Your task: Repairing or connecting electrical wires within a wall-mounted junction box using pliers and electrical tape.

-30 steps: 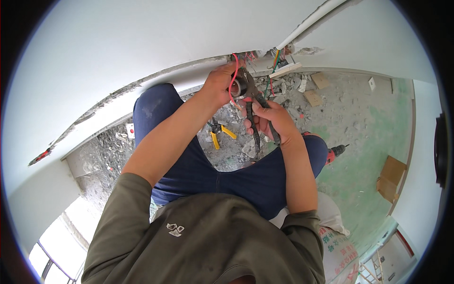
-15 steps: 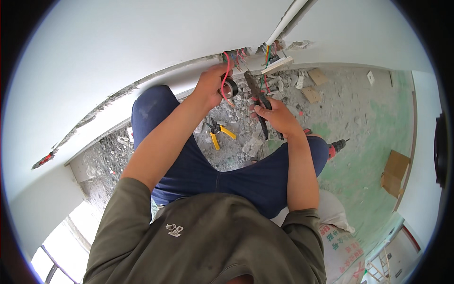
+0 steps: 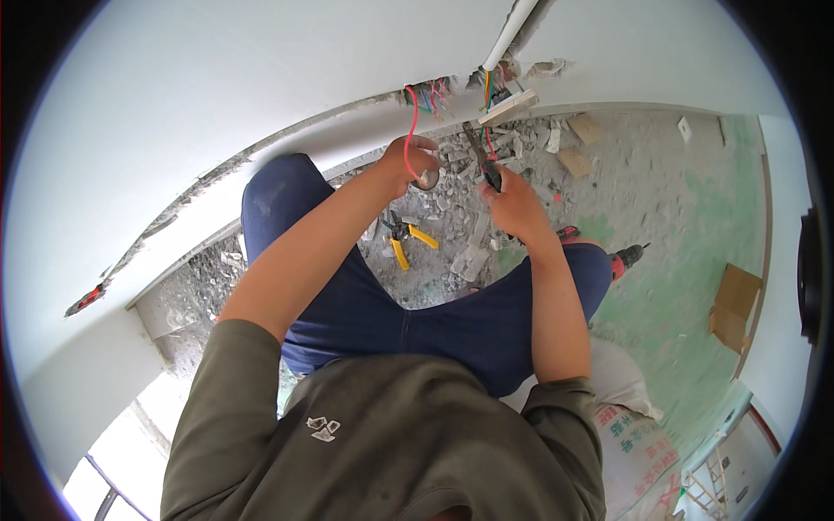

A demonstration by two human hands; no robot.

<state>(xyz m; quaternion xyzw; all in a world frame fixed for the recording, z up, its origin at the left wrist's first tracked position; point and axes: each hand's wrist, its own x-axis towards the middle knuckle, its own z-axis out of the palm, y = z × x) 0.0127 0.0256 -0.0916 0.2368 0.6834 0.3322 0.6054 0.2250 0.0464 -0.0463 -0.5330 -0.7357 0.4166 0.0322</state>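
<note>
My left hand [image 3: 408,165] is curled round a roll of black tape [image 3: 426,181], mostly covered by the fingers. Across that hand hangs a thick red wire [image 3: 410,122] coming out of the wall opening. In my right hand [image 3: 519,208] is a pair of dark pliers [image 3: 488,165], jaws pointing up toward the wall; the palm hides most of the handles. Thin stripped wires [image 3: 438,97] in several colours stick out of the opening above, apart from both hands. To their right, a white socket plate [image 3: 509,108] hangs on coloured wires.
Yellow-handled wire strippers [image 3: 407,240] lie on the rubble between my knees. Beside my right knee is a red and black drill [image 3: 625,259]. Cardboard [image 3: 734,304] lies at the right, and a white sack [image 3: 638,451] stands behind my right side. A white pipe [image 3: 511,33] runs down the wall.
My right hand has drawn the pliers slightly right, away from the thin wires, and their handles have come together. My left hand has dropped a little from the opening, still holding the tape.
</note>
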